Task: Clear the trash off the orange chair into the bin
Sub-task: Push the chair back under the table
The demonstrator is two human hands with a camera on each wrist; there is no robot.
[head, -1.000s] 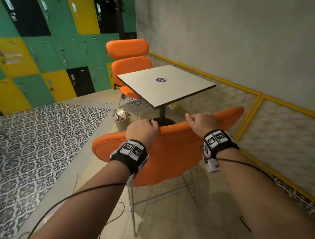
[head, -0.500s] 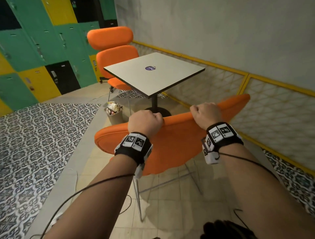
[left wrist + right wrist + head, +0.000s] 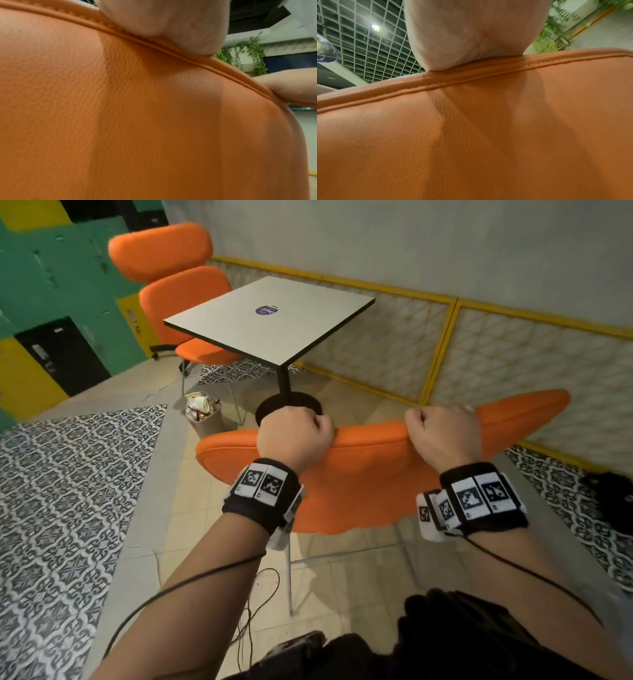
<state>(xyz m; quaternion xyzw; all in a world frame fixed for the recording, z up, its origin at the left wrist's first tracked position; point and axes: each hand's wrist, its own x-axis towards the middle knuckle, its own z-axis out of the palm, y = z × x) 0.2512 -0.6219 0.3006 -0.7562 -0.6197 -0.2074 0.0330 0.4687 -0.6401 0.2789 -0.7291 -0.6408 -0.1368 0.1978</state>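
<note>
The orange chair [image 3: 359, 474] stands on the tiled floor [image 3: 191, 535] near the table [image 3: 270, 320], its back turned to the person. The left hand [image 3: 293, 436] and right hand [image 3: 442, 436] both grip the top edge of the backrest, fingers curled over it. The bin [image 3: 205, 416], full of trash [image 3: 200, 405], sits on the floor beyond the chair's left end, beside the table's base.

Seat of near orange padded chair [image 3: 363, 474] hidden behind its backrest, so any trash there can't be seen. Fingers of both hands curl over top edge, out of sight. Small beige bin [image 3: 209, 419] contents too small to ID.
</note>
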